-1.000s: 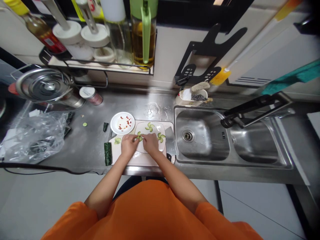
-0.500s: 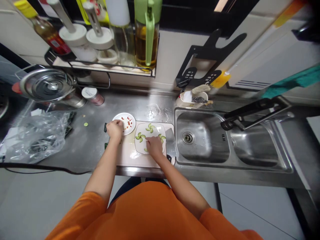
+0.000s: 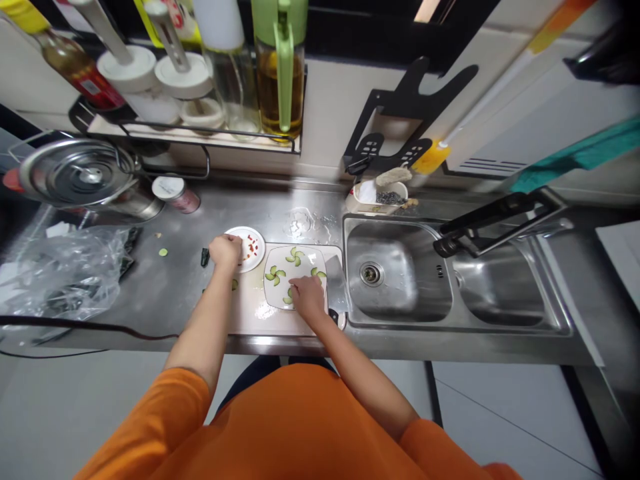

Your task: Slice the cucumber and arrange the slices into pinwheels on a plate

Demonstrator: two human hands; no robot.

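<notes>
A square white plate [image 3: 279, 256] lies on a pale cutting board [image 3: 250, 323], with green cucumber slices [image 3: 275, 275] set in small pinwheels. Over its near right part is my right hand [image 3: 309, 297], fingers curled with the index fingertip low, close to a slice group near the plate's front. Whatever its fingers hold is hidden. My left hand [image 3: 226, 253] is closed at the left rim of a small round white plate [image 3: 257, 239] bearing red bits [image 3: 251, 247]; its contents cannot be made out. To the right of the square plate lies a cleaver [image 3: 338, 283], its blade on the board.
A double steel sink [image 3: 395, 267] with a black-handled faucet [image 3: 480, 223] is on the right. Left are a plastic bag [image 3: 75, 273], a lidded pot [image 3: 90, 177] and a pink can [image 3: 176, 194]. A condiment rack [image 3: 200, 137] hangs above; water drops wet the counter.
My right hand has shifted slightly toward the front of the square plate. My left hand remains by the round plate. The whole view has swung a little, moving everything left.
</notes>
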